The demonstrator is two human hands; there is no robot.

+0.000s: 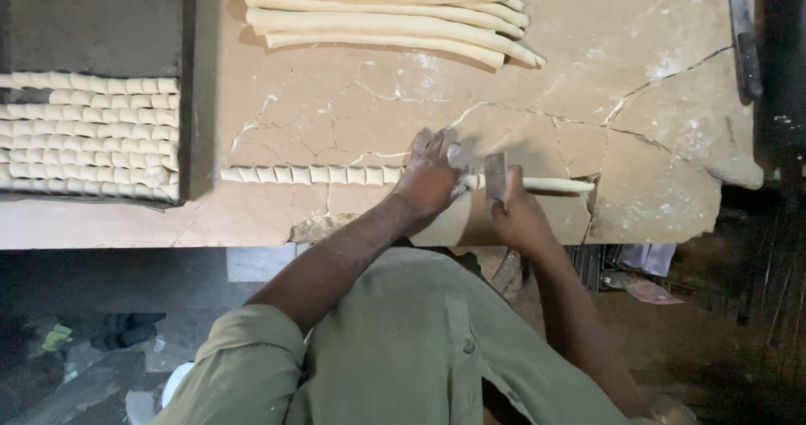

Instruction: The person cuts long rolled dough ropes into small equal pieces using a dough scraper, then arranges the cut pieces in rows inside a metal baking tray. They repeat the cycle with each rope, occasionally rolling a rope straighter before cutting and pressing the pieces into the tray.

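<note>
A long dough rope point(550, 186) lies across the cracked stone slab point(353, 114). My left hand point(430, 175) presses flat on the rope near its middle. My right hand point(516, 211) grips a small metal cutter blade point(495, 175) that stands upright on the rope just right of my left hand. To the left of my hands the rope lies as a row of cut dough pieces point(311, 175). The uncut end sticks out to the right.
Several uncut dough ropes point(386, 13) are stacked at the slab's far edge. A dark tray point(195, 97) on the left holds rows of cut pieces. A dark tool point(744, 30) lies at the far right. The slab's near edge is chipped, with floor below.
</note>
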